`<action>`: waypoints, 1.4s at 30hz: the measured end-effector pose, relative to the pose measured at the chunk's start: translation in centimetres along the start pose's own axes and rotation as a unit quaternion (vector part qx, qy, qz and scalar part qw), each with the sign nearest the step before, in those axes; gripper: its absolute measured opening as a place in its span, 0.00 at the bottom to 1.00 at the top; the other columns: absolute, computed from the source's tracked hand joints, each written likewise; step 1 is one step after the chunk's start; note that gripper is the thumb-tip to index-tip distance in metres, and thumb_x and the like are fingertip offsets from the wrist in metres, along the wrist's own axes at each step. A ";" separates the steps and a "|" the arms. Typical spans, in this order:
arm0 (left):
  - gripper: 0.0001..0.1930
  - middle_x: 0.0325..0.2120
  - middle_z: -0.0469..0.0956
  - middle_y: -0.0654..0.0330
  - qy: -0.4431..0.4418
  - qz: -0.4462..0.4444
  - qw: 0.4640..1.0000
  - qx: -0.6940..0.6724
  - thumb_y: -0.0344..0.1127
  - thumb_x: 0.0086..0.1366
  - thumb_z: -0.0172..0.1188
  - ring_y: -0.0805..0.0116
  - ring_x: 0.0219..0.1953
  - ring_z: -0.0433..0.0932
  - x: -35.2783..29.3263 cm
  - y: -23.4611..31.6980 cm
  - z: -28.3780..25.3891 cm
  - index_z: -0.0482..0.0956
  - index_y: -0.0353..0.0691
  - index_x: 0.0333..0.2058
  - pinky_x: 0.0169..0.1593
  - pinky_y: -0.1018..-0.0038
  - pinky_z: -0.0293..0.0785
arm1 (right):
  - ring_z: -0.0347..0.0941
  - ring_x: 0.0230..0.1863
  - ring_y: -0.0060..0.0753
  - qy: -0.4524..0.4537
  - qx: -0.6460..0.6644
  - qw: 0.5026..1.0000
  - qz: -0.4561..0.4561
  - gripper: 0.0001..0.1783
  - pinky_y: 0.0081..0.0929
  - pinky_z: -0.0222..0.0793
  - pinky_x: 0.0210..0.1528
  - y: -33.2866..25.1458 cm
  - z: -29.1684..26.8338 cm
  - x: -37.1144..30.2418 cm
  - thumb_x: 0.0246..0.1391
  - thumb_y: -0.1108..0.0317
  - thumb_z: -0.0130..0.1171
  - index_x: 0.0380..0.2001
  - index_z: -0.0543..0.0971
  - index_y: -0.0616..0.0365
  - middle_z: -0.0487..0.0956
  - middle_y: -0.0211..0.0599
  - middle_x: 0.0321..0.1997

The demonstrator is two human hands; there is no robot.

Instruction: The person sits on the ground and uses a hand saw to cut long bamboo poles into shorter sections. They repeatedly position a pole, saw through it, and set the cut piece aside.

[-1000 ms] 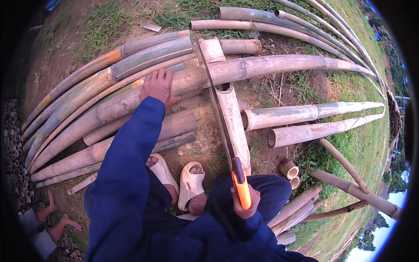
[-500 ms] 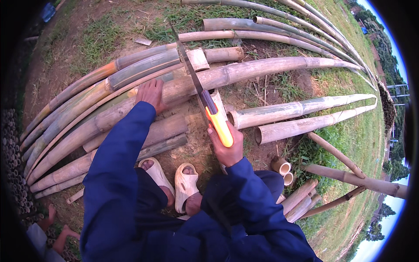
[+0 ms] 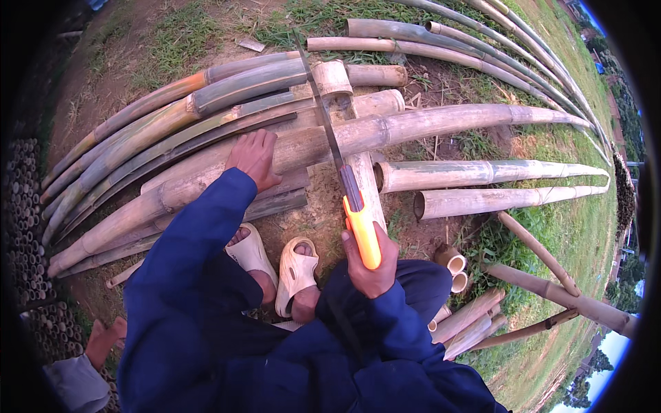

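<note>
My right hand (image 3: 372,267) is closed around the orange handle of a handsaw (image 3: 361,230). Its long thin blade points away from me and crosses a thick, pale bamboo pole (image 3: 413,122). To the left of the blade, my left hand (image 3: 255,160) lies over that same pole, fingers bent across its top. Beneath the pole near the blade is a pale wooden support (image 3: 368,196), running toward my knees; a short bamboo piece (image 3: 331,77) sits at its far end. Whether the blade has cut into the pole I cannot tell.
Several bamboo poles (image 3: 234,86) lie at the left, others (image 3: 441,45) at the far right. Two open-ended poles (image 3: 475,175) lie right of the saw. Short cut tubes (image 3: 451,260) stand by my right knee. A bamboo frame (image 3: 551,286) is farther right. Another person's foot (image 3: 103,341) shows lower left.
The saw has been drawn back toward me, so its handle is farther from the pole. My left hand remains on the pole. The whole view has shifted a little.
</note>
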State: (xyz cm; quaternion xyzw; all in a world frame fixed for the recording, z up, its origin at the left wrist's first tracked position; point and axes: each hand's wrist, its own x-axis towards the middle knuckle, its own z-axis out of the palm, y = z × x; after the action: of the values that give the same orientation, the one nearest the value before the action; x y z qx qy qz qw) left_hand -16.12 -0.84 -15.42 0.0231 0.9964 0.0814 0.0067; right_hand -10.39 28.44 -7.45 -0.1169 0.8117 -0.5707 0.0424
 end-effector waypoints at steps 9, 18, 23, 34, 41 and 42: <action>0.40 0.49 0.77 0.48 -0.036 -0.016 0.999 0.025 0.48 0.45 0.79 0.48 0.56 0.78 -0.3 0.4 -0.2 0.68 0.37 0.52 0.57 0.57 0.76 | 0.79 0.22 0.36 -0.005 -0.016 1.000 0.013 0.07 0.29 0.72 0.29 0.6 -2.7 -5.2 0.58 0.74 0.69 0.36 0.80 0.64 0.79 0.40 0.23; 0.40 0.49 0.80 0.46 -0.077 -0.013 0.997 -0.017 0.50 0.46 0.78 0.45 0.54 0.80 1.7 -0.7 -0.7 0.70 0.38 0.53 0.57 0.57 0.77 | 0.78 0.21 0.34 -0.014 -0.014 0.998 0.059 0.08 0.28 0.72 0.29 0.0 -3.0 -5.8 0.58 0.75 0.68 0.39 0.81 0.64 0.80 0.40 0.25; 0.45 0.54 0.78 0.47 -0.082 -0.004 0.997 0.004 0.49 0.43 0.81 0.47 0.58 0.78 1.3 -0.7 -0.3 0.68 0.38 0.57 0.61 0.57 0.76 | 0.80 0.24 0.35 0.015 -0.004 0.999 0.028 0.10 0.28 0.73 0.31 1.4 -1.3 -7.3 0.57 0.76 0.68 0.42 0.81 0.64 0.82 0.41 0.26; 0.44 0.53 0.78 0.49 -0.058 0.015 0.998 -0.029 0.44 0.41 0.79 0.47 0.56 0.78 1.8 -1.5 0.0 0.70 0.40 0.58 0.57 0.57 0.77 | 0.77 0.23 0.35 0.006 0.001 1.000 0.012 0.07 0.31 0.70 0.29 0.6 0.2 -1.6 0.60 0.74 0.66 0.36 0.78 0.66 0.79 0.44 0.24; 0.44 0.51 0.80 0.48 -0.077 -0.023 0.996 -0.027 0.46 0.43 0.77 0.45 0.55 0.79 1.6 -0.9 0.0 0.69 0.41 0.59 0.57 0.54 0.76 | 0.83 0.28 0.41 -0.009 -0.061 0.996 0.068 0.12 0.29 0.76 0.34 -0.6 -4.8 -14.5 0.56 0.77 0.68 0.44 0.83 0.63 0.82 0.41 0.28; 0.44 0.51 0.79 0.48 -0.089 -0.025 0.995 -0.023 0.46 0.43 0.77 0.45 0.55 0.78 2.1 -1.1 -0.6 0.69 0.41 0.60 0.58 0.54 0.76 | 0.83 0.26 0.40 -0.018 -0.070 0.995 0.070 0.11 0.29 0.75 0.33 -1.2 -4.8 -13.5 0.56 0.77 0.68 0.43 0.83 0.63 0.82 0.40 0.27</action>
State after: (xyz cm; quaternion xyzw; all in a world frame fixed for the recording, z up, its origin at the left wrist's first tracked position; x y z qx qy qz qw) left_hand -18.26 -1.95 -15.02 0.0053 0.9900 0.1021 0.0976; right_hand 1.92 35.66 -5.60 -0.0727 0.8549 -0.5061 0.0886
